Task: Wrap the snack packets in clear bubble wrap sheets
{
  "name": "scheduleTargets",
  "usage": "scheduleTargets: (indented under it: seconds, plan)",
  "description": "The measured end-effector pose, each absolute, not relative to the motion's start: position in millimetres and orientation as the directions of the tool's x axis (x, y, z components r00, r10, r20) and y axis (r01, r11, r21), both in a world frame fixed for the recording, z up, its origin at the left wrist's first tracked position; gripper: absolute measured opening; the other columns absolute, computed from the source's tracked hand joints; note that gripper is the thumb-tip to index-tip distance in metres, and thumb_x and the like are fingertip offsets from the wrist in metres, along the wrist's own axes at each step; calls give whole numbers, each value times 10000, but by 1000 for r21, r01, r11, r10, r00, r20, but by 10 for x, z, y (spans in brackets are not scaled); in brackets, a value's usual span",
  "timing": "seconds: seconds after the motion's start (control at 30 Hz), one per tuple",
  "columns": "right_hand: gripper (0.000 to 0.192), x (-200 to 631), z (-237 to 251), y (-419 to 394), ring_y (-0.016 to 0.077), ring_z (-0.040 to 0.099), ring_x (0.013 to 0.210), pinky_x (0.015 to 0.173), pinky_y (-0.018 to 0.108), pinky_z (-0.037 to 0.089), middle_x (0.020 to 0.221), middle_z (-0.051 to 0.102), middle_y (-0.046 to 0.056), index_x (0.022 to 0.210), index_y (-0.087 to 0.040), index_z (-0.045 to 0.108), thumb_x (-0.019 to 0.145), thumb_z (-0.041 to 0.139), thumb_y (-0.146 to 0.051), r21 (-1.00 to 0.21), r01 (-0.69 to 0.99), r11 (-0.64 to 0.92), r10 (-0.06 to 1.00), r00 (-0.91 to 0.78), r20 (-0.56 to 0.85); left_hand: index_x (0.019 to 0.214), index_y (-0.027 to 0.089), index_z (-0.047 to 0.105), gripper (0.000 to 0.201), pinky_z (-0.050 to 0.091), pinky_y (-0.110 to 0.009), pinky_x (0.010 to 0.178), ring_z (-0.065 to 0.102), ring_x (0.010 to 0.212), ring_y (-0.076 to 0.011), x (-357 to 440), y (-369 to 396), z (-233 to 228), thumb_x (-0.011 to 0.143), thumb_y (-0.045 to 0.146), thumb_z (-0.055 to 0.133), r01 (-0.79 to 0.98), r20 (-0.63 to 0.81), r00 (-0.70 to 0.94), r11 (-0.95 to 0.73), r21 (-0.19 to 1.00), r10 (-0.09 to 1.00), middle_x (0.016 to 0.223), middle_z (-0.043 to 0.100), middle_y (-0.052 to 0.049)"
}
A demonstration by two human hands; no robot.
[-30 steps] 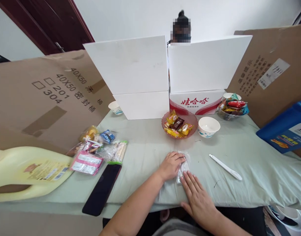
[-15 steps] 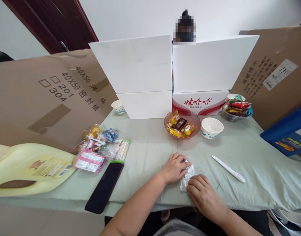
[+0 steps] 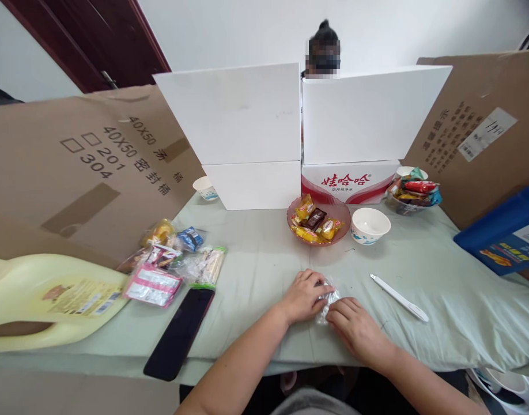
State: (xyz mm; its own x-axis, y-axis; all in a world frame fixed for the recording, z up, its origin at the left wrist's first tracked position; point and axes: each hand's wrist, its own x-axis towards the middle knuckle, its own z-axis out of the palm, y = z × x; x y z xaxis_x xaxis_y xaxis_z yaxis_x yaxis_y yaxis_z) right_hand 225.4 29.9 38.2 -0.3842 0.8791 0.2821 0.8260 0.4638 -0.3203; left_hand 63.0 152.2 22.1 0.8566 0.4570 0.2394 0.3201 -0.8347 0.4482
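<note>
A crumpled piece of clear plastic film (image 3: 322,316) lies on the green cloth in front of me. My left hand (image 3: 304,296) presses on its upper left side with curled fingers. From the lower right, my right hand (image 3: 355,327) grips the film's near edge, its fingers bent and close together. The fingers cover much of the film, and I cannot tell whether anything is inside it. A white utility knife (image 3: 399,298) rests to the right of my right hand. Beyond my hands stand a pink glass bowl (image 3: 346,229) of wrapped snacks and a white paper bowl (image 3: 370,226).
A black phone (image 3: 178,334), several packaged snacks (image 3: 154,283) and a yellow jug (image 3: 74,288) lie at left. White boxes (image 3: 251,129) stand at the back, a person's head (image 3: 324,49) behind them. At right are a snack-filled bowl (image 3: 414,206) and a blue bottle (image 3: 502,239).
My right hand has moved slightly up and closer to my left hand. The plastic film between them is bunched shorter, its near edge pushed away from me. The whole view has shifted a little.
</note>
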Motion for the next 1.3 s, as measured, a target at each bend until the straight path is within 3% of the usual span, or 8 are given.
scheduleTargets:
  seconds: [0.17,0.27,0.43,0.6,0.87,1.07,1.17,1.3]
  plan:
    - [207,2351,389,718,174,563,775,723,304,397,825,620,36,938,-192,594,976,391,-172,-220,909,355,905,-274,326,1508,236,190,659,419,-419,938,525,1013,-221,612,1604,107,901,130,423,229,315,797,-740,632,516,1094,627,-67]
    - [186,2371,306,957,174,562,765,680,284,383,801,614,34,886,-186,601,942,436,-121,-160,949,271,928,-214,306,1521,223,102,681,429,-423,946,540,1006,-216,591,1638,38,904,121,371,211,341,755,-699,683,561,1103,610,-76]
    - [184,2344,133,1061,180,551,755,671,285,368,790,602,43,846,-185,608,935,454,-135,-148,965,216,932,-159,325,1455,192,247,526,472,-398,915,570,950,-197,569,1614,65,946,220,381,182,343,692,-613,769,635,1142,574,-96]
    - [156,2336,73,1031,167,541,776,686,272,365,820,594,31,890,-204,613,941,466,-190,-189,965,182,930,-107,352,1065,191,586,220,461,-420,961,532,1086,-238,617,1578,143,850,235,578,286,328,699,-670,685,635,1253,502,-118]
    - [198,2558,96,1070,236,510,906,792,358,391,917,600,111,925,-157,624,892,435,-110,-291,957,-16,864,159,477,953,191,645,240,461,-455,943,516,1038,-259,687,1569,158,721,137,673,394,336,671,-702,594,661,1046,621,-74]
    - [134,2440,248,961,189,526,962,870,337,432,982,632,61,930,-202,630,868,521,-155,-338,838,428,874,-289,390,1055,193,634,326,457,-473,951,509,1064,-267,666,1566,185,734,136,616,396,325,694,-718,573,642,1087,595,-88]
    - [166,2378,305,889,179,527,969,884,325,440,976,633,50,941,-200,631,866,513,-112,-390,818,422,898,-320,301,1079,189,618,419,459,-469,957,508,1078,-263,640,1591,159,683,65,562,385,338,675,-704,597,655,1107,583,-91]
    - [203,2414,292,756,183,542,905,798,295,459,936,641,44,899,-202,641,869,485,-75,-317,856,408,911,-356,210,1067,192,601,421,470,-456,936,518,1060,-245,624,1635,109,695,24,498,390,372,600,-665,637,708,1084,586,-82]
